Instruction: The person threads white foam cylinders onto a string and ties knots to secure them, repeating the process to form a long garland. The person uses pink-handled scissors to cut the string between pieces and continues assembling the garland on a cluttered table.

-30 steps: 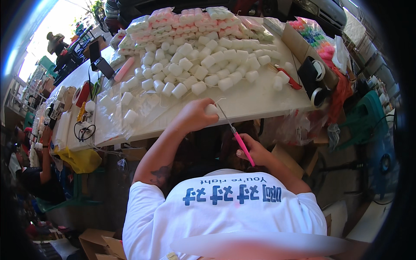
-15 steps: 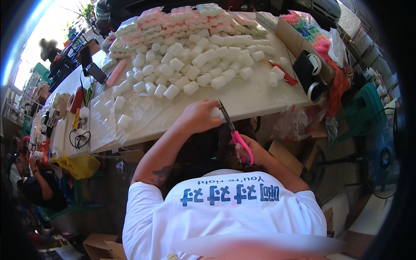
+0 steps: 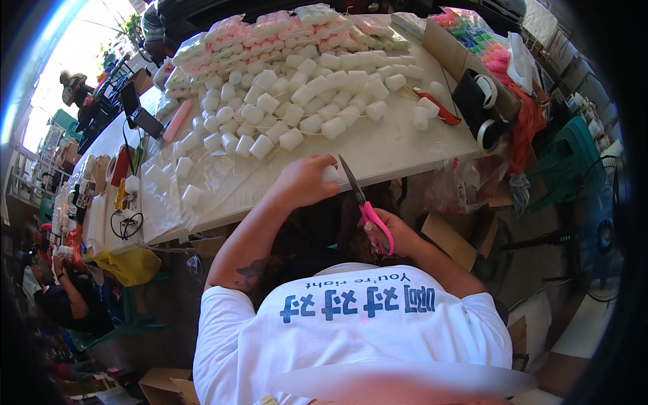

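My left hand is at the table's front edge, fingers curled around a short white foam cylinder that shows in part beside the thumb. My right hand grips pink-handled scissors, fingers in the loops. Their dark blades point up and left, with the tips just right of my left fingers; the blades look close together. Beyond my hands lies a wide heap of white foam cylinders, some joined by thin pale cords. Whether a cord hangs from the held cylinder is too small to tell.
Wrapped pink and white packs are stacked behind the heap. Red-handled pliers lie at the right, near a cardboard box of colourful pieces. Clear plastic film covers the table's left part. Another person sits far left.
The scissors have shifted slightly, and their tips sit a little apart from my left fingers. My left hand keeps the foam cylinder; the view has moved slightly.
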`<state>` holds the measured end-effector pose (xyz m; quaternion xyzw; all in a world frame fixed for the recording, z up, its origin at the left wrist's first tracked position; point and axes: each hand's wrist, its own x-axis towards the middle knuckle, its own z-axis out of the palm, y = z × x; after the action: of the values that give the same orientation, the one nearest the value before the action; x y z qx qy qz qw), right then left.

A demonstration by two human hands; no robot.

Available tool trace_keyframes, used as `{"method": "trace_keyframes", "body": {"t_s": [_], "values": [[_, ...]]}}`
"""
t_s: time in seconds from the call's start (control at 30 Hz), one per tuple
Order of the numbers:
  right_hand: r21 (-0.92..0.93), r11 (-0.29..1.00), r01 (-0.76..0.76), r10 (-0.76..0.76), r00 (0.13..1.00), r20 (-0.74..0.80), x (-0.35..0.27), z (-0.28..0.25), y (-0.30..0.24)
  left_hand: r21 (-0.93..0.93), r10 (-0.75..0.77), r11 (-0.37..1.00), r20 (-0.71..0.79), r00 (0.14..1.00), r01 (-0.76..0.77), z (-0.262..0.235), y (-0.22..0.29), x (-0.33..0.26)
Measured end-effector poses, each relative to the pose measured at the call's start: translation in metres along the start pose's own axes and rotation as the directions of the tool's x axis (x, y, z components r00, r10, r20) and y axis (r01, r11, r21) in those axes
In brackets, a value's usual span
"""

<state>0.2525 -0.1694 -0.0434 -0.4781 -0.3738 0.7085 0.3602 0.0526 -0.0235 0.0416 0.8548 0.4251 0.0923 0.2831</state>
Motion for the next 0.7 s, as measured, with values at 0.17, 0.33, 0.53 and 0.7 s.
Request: {"method": "trace_keyframes", "body": {"t_s": [0.17,0.33,0.53,0.7], "values": [[-0.03,0.993,0.113,-0.114,0.993,-0.032,-0.014,-0.017,-0.011,-0.186,-0.05,0.982,-0.097,0.994,0.031,-0.012,-0.012,-0.001],[-0.073,0.929,0.364,-0.371,0.901,-0.224,-0.032,-0.048,-0.03,-0.292,0.088,0.948,-0.146,0.985,-0.128,-0.002,-0.004,0.021],[-0.19,0.892,0.411,-0.452,0.8,-0.394,-0.04,-0.053,-0.043,-0.184,0.39,0.841,-0.448,0.805,-0.509,0.071,0.051,0.097],[-0.241,0.892,0.382,-0.447,0.827,-0.341,-0.053,-0.062,-0.033,-0.112,0.26,0.923,-0.522,0.812,-0.368,0.074,0.021,0.081]]}}
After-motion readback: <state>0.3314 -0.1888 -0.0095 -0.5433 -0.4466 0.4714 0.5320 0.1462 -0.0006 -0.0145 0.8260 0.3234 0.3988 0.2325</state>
